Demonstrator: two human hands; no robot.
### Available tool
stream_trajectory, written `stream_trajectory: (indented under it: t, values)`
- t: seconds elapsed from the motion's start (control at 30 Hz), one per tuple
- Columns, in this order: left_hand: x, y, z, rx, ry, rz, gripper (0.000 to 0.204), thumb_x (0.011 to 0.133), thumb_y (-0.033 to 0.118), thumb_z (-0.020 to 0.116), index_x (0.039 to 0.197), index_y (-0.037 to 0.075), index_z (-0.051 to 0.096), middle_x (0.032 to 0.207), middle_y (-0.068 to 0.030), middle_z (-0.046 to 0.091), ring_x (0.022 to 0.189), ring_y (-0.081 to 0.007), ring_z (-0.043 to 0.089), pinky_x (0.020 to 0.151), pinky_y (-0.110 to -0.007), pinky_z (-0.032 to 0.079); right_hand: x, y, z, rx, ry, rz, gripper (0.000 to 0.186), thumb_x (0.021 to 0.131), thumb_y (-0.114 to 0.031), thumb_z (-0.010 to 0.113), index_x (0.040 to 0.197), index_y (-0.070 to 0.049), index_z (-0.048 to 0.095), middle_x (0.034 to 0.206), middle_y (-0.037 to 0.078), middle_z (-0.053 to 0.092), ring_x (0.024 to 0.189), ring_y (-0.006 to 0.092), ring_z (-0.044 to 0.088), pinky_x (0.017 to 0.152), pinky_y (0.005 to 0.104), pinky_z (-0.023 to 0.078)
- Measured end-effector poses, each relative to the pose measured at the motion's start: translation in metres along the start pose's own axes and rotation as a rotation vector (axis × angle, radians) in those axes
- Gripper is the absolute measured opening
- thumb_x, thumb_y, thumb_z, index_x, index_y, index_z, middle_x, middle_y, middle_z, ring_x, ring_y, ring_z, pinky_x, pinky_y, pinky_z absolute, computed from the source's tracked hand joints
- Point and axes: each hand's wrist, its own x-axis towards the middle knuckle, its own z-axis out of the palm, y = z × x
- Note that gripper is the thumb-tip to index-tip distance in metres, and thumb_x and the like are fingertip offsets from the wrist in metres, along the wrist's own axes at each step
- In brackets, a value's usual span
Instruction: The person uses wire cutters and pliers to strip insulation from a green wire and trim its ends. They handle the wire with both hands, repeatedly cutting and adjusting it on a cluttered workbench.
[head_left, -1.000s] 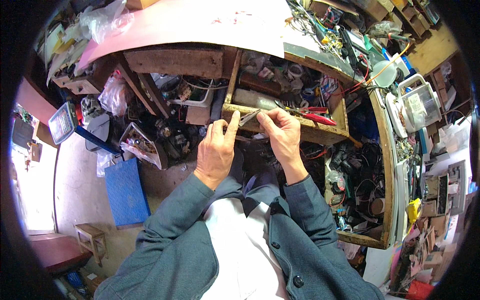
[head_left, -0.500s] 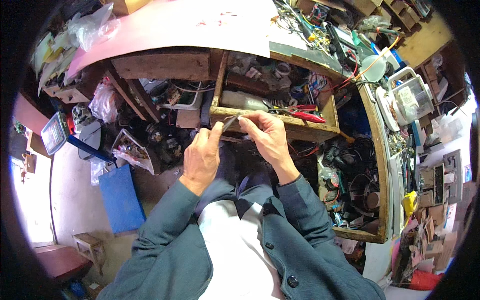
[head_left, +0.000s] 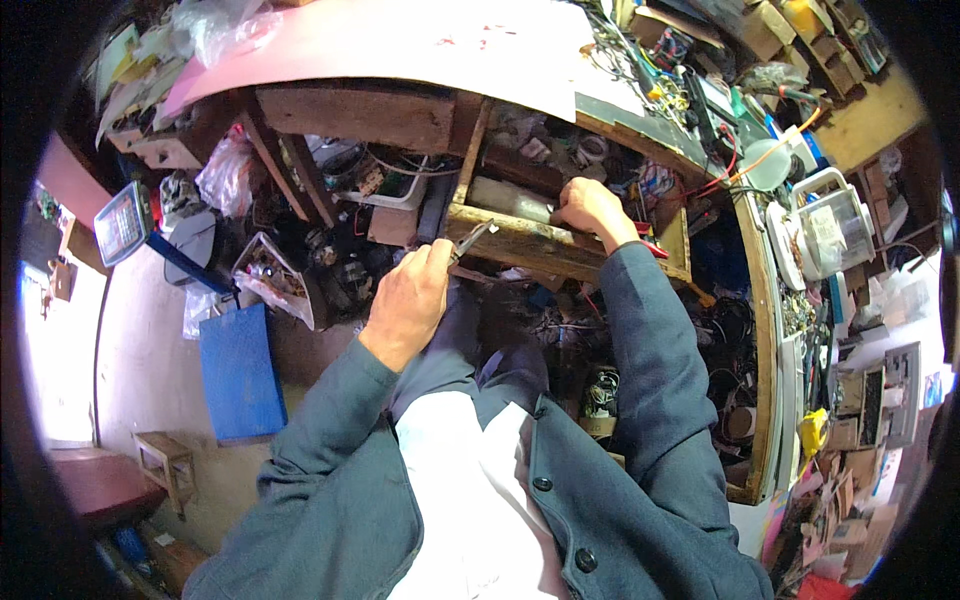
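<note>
My left hand (head_left: 408,305) is closed round a thin dark metal tool (head_left: 468,242), whose slim end points up and to the right. A tiny white piece (head_left: 492,229) shows at its tip. My right hand (head_left: 596,212) reaches over the front board of an open wooden drawer (head_left: 530,231), fingers curled downward. What its fingertips hold is hidden. Beside that hand the red handle of pliers (head_left: 652,250) sticks out over the drawer's front, the rest covered by the hand. A pale cylinder (head_left: 510,200) lies inside along the front board.
A pink-topped table (head_left: 380,50) stands beyond the drawer. Wires and loose parts (head_left: 665,90) pile up at the far right. A clear plastic jar (head_left: 838,232) stands on the right side. On the left are a scale (head_left: 126,222) with a blue post and a box of scraps (head_left: 272,280).
My right hand has left the thin tool and moved right into the drawer, over the pliers. My left hand keeps the tool, now tilted up with the white piece showing at its tip.
</note>
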Motion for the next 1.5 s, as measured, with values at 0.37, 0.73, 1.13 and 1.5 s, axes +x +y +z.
stream_trajectory:
  t: [0.37,0.73,1.13,1.5]
  values:
    - [-0.001,-0.003,0.005,-0.245,-0.013,-0.099,0.013,0.097,0.003,0.053,0.108,-0.001,0.048,0.087,-0.028,0.062,0.086,-0.052,0.058,0.069,-0.053,0.046,-0.009,-0.002,-0.005,1.178,0.779,-0.172,0.024,0.106,-0.024,0.042,0.104,-0.002,0.051,0.085,0.019,0.068,0.074,0.0331,0.071,0.064,0.0428,0.057]
    - [-0.004,-0.009,0.019,-0.616,0.033,-0.248,0.017,0.104,0.017,0.055,0.104,0.001,0.055,0.073,-0.0045,0.055,0.059,-0.0138,0.051,0.053,-0.034,0.043,-0.115,-0.087,-0.008,0.978,0.11,-0.365,0.045,0.079,-0.002,0.072,0.119,-0.006,0.051,0.072,0.003,0.055,0.047,0.0095,0.048,0.041,0.0269,0.038]
    - [-0.012,0.005,0.007,-1.407,-0.211,-0.702,0.012,0.106,0.022,0.053,0.105,0.012,0.048,0.067,0.0065,0.038,0.052,-0.0033,0.035,0.045,-0.021,0.031,-0.139,-0.121,0.015,0.415,0.814,-0.517,0.02,0.073,0.001,0.072,0.084,-0.003,0.055,0.09,0.016,0.057,0.076,0.0373,0.063,0.064,0.042,0.053]
    - [-0.024,0.006,0.018,-1.299,-0.05,-0.644,0.014,0.106,0.022,0.053,0.11,0.009,0.05,0.071,0.006,0.046,0.057,-0.0042,0.042,0.048,-0.022,0.037,-0.14,-0.14,0.041,0.79,0.565,-0.37,0.022,0.076,-0.015,0.07,0.084,-0.002,0.055,0.083,0.014,0.052,0.07,0.0315,0.057,0.063,0.041,0.048]
